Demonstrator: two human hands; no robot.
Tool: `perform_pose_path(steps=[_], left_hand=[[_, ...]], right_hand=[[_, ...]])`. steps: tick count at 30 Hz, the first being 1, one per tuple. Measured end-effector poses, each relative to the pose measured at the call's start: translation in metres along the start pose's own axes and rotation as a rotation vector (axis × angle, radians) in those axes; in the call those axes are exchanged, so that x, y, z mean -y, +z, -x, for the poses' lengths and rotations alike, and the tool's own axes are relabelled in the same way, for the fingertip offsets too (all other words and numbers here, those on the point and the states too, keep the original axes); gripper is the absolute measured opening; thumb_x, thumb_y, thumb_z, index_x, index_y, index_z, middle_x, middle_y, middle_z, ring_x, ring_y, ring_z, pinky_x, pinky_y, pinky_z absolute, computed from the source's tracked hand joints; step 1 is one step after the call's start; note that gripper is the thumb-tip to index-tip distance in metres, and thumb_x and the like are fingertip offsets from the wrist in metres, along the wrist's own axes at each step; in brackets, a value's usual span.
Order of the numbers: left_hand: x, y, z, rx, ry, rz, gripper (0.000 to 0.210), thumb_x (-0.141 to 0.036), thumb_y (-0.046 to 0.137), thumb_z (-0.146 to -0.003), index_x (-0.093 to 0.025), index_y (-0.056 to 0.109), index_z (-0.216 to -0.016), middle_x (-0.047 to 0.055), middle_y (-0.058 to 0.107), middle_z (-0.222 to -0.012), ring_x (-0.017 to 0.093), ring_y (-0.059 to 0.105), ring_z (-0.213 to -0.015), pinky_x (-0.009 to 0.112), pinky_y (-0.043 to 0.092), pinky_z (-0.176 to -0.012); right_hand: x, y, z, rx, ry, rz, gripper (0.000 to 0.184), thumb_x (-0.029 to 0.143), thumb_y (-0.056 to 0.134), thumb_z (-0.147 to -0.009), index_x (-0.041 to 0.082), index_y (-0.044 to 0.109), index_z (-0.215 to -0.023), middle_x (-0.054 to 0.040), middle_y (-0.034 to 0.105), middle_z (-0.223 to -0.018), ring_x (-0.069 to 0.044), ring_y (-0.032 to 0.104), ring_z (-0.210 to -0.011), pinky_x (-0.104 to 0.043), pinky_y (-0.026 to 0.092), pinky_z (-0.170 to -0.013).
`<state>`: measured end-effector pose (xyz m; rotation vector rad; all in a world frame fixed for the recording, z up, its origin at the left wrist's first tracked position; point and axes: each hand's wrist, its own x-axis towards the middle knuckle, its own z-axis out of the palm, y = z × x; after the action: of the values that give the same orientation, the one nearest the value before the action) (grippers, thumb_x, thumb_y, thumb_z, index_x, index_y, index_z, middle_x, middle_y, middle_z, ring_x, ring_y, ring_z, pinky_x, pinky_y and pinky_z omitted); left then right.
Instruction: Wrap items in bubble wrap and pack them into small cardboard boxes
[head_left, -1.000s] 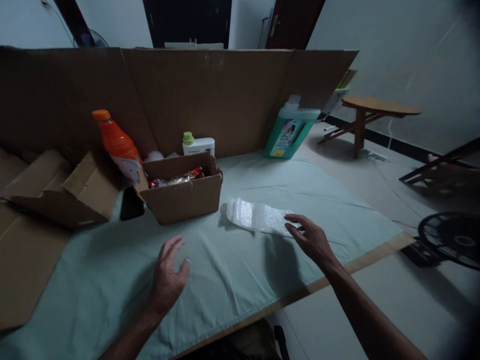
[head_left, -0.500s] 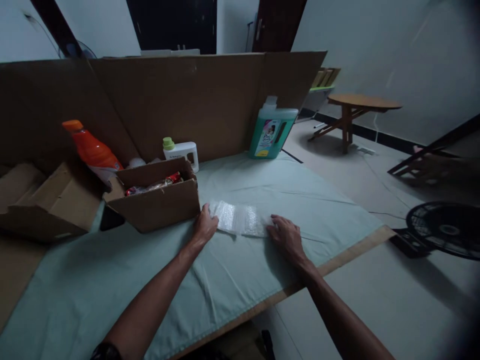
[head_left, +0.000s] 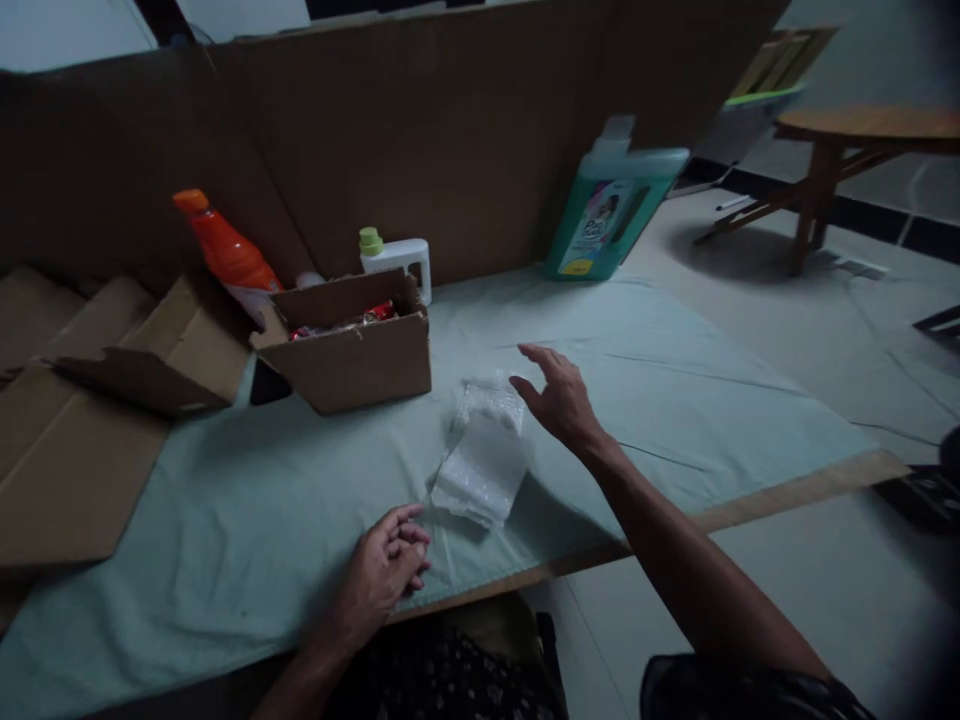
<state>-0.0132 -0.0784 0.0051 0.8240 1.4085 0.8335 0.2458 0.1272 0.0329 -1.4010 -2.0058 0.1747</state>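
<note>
A clear bubble wrap piece [head_left: 486, 462] lies on the green cloth in front of me, folded over on itself, its near end slightly raised. My right hand [head_left: 561, 400] hovers at its upper right edge, thumb and fingers apart, with nothing held. My left hand [head_left: 384, 568] rests near the table's front edge, lower left of the wrap and apart from it. Its fingers are loosely curled and hold nothing. Left of the wrap stands an open cardboard box [head_left: 364, 365] with red and clear packets [head_left: 360, 322] inside.
Behind the box are an orange-capped red bottle [head_left: 232, 255] and a white bottle with a green cap [head_left: 397, 258]. A teal jug [head_left: 615, 215] stands against the cardboard screen [head_left: 450, 130]. More cardboard boxes [head_left: 82, 460] sit at the left; a round wooden table [head_left: 870, 125] stands beyond.
Both hands have let go of the bubble wrap's ends. It has turned from lying crosswise to pointing toward me. My left hand has drawn back; the view has tilted down and shifted left.
</note>
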Motion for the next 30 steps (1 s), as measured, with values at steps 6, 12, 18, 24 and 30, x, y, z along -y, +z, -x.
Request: perform_pose_path(steps=[6, 12, 18, 24, 30], left_hand=[[-0.003, -0.016, 0.003, -0.019, 0.108, -0.062, 0.049, -0.04, 0.069, -0.073, -0.015, 0.066, -0.114, 0.008, 0.069, -0.096, 0.018, 0.067, -0.078, 0.029, 0.052, -0.069], [-0.005, -0.001, -0.002, 0.109, 0.171, -0.039, 0.048, -0.043, 0.074, -0.073, -0.015, 0.069, -0.112, 0.01, 0.071, -0.097, 0.02, 0.066, -0.085, 0.032, 0.051, -0.081], [-0.006, -0.011, 0.011, 0.15, -0.009, 0.441, 0.081, -0.07, 0.07, -0.074, -0.015, 0.056, -0.131, 0.016, 0.069, -0.114, 0.028, 0.067, -0.103, 0.039, 0.055, -0.083], [0.003, -0.012, 0.022, 0.218, -0.122, 0.485, 0.098, -0.058, 0.081, -0.069, -0.019, 0.036, -0.148, 0.014, 0.066, -0.12, 0.028, 0.066, -0.106, 0.034, 0.056, -0.076], [0.016, -0.005, 0.022, 0.228, -0.014, 0.327, 0.108, -0.055, 0.08, -0.071, -0.015, 0.022, -0.154, 0.014, 0.068, -0.11, 0.023, 0.066, -0.09, 0.03, 0.056, -0.064]], right_hand=[[0.002, -0.011, 0.06, 0.288, 0.05, -0.008, 0.04, 0.046, 0.063, -0.09, 0.022, 0.067, -0.122, -0.0098, 0.074, -0.115, -0.029, 0.067, -0.103, -0.042, 0.051, -0.084], [0.027, -0.013, 0.072, 0.276, 0.057, 0.099, 0.011, 0.025, 0.065, -0.089, 0.022, 0.074, -0.092, -0.0055, 0.077, -0.088, -0.024, 0.068, -0.085, -0.039, 0.047, -0.079], [0.1, -0.041, 0.106, 0.122, -0.299, -0.077, 0.016, 0.021, 0.057, -0.096, 0.021, 0.071, -0.087, -0.008, 0.074, -0.103, -0.021, 0.064, -0.093, -0.038, 0.046, -0.082], [0.134, -0.043, 0.155, 0.536, -0.307, -0.381, 0.028, 0.044, 0.065, -0.092, 0.025, 0.071, -0.111, -0.009, 0.071, -0.119, -0.024, 0.065, -0.103, -0.041, 0.05, -0.091], [0.076, -0.035, 0.126, 0.306, 0.129, -0.133, 0.026, 0.039, 0.053, -0.098, 0.021, 0.07, -0.105, -0.0067, 0.074, -0.096, -0.02, 0.07, -0.084, -0.032, 0.055, -0.076]])
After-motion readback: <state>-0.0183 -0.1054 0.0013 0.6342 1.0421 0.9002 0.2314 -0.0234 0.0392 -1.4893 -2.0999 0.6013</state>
